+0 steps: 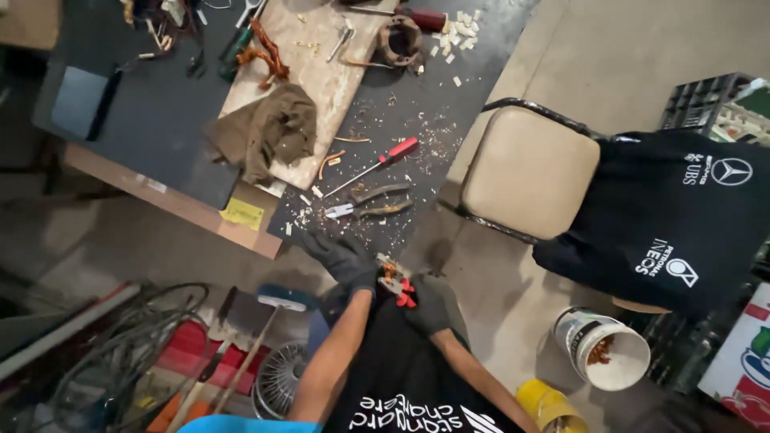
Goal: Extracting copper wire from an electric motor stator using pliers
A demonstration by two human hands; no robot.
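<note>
Workshop floor of bare concrete, with a dark tabletop (160,112) littered with shavings running from 12 o'clock down to centre frame.

Item in hand: small tool with red handles (399,286), just below centre, at the tabletop's near edge. Left hand (345,258), in a dark glove, has its fingers closed over the tool's upper end; right hand (429,305), also gloved, grips it from the 4 o'clock side. Both hands clenched on it, held close to the body, which likely gives steadier leverage than working at arm's length. What the tool bites on is too small to tell.

Just beyond at 12 o'clock: pliers (370,202) and a red-handled screwdriver (377,164) lying loose within reach. Further out at 11 o'clock: an olive rag (269,132) draped on a pale wooden board (321,72). Near the top, a round motor winding (399,40) with copper wire scraps.

At 2 o'clock: tan-cushioned stool (529,172), beside another person in a dark shirt. At 4 o'clock: white bucket (611,349) holding copper scraps, placed for drop-in.
</note>
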